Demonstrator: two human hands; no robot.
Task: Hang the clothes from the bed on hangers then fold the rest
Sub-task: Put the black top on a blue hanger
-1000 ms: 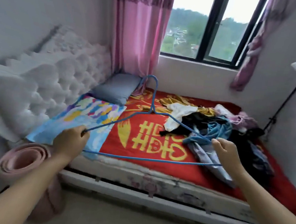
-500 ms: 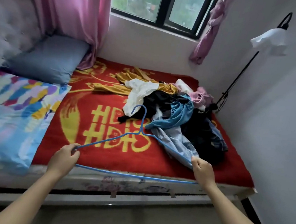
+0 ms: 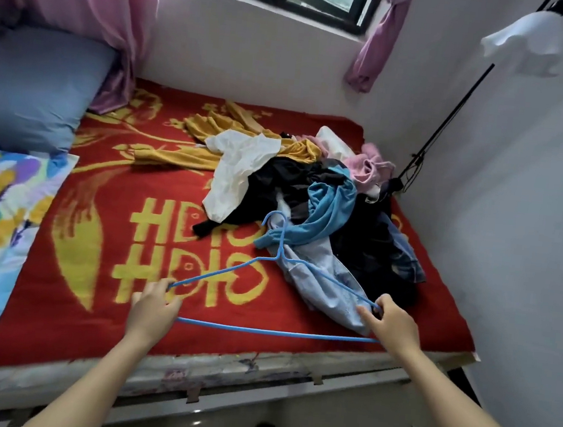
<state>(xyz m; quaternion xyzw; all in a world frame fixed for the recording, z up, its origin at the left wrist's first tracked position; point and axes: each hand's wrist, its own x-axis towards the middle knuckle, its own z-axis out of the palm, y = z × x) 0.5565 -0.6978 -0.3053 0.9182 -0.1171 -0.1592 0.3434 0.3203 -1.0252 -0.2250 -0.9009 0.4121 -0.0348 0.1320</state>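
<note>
Blue wire hanger [image 3: 272, 332] was held flat over the bed's [image 3: 103, 265] near edge, with left hand [image 3: 154, 307] and right hand [image 3: 395, 322] fingers clamped on opposite ends. Likely light and springy. Clothes pile [image 3: 296, 183] lay just beyond it: limp fabric, best grabbed at the collar.

Left hand [image 3: 152, 307], right hand [image 3: 395, 322] around hanger [image 3: 272, 332] corners, arms outstretched

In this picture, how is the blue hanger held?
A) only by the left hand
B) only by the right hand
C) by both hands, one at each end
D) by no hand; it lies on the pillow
C: the left hand grips one end of the blue hanger and the right hand grips the other end.
</note>
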